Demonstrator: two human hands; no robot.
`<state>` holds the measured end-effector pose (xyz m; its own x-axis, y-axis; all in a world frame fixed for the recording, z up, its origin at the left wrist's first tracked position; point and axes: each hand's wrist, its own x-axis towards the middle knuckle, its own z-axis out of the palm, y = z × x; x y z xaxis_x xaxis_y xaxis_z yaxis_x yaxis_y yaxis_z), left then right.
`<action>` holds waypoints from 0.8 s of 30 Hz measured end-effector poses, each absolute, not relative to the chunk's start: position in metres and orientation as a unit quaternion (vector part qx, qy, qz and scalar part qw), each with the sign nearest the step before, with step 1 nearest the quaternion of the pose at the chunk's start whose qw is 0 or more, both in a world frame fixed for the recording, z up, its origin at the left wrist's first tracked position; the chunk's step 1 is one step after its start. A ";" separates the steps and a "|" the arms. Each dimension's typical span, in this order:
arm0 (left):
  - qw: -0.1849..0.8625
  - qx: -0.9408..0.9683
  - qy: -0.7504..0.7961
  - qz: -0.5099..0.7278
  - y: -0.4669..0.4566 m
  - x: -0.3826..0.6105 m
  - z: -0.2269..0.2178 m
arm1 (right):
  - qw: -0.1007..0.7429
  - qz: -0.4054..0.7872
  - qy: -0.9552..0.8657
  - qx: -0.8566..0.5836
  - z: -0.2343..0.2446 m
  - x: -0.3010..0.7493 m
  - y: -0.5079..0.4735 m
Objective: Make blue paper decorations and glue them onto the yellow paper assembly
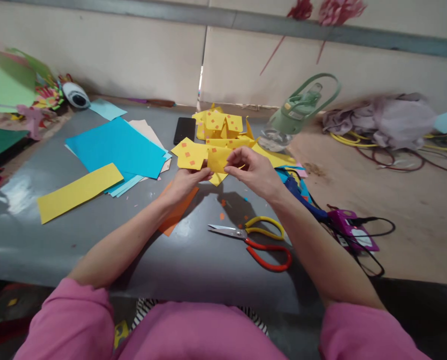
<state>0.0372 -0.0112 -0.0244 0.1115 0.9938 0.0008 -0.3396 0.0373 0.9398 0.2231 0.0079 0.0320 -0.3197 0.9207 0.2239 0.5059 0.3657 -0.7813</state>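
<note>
A folded yellow paper piece with orange squares on it (189, 154) is held up over the middle of the table. My left hand (189, 184) grips it from below, thumb on the near side. At its right end, the bent fingers and thumb of my right hand (252, 171) pinch the paper. Just behind stand more yellow paper shapes with orange squares (223, 122). Below my hands lie scissors (242, 233) with one yellow and one red handle, blades apart and pointing left. An orange paper strip (176, 212) is partly under my left forearm.
Blue sheets (120, 147) and a yellow strip (79, 194) lie at left. A black phone (185, 131) is behind them. A green-topped bottle (293, 117) stands at back right. A blue glue gun (302, 195) and a purple box with black cables (353, 230) lie right.
</note>
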 end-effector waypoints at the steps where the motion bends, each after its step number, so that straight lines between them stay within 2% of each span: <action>1: 0.610 0.432 0.381 0.544 -0.011 0.037 -0.025 | 0.347 0.293 -0.755 -0.473 0.033 0.220 0.009; 14: 0.606 0.433 0.386 0.544 -0.012 0.039 -0.027 | 0.346 0.244 -0.773 -0.474 0.037 0.204 0.012; 24: 0.606 0.441 0.383 0.540 -0.015 0.040 -0.022 | 0.333 0.140 -0.787 -0.501 0.034 0.209 0.018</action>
<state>0.0403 -0.0145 -0.0224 0.1237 0.9923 0.0118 -0.3178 0.0284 0.9477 0.2087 0.0176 0.0344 -0.2763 0.8812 0.3836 0.6951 0.4588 -0.5534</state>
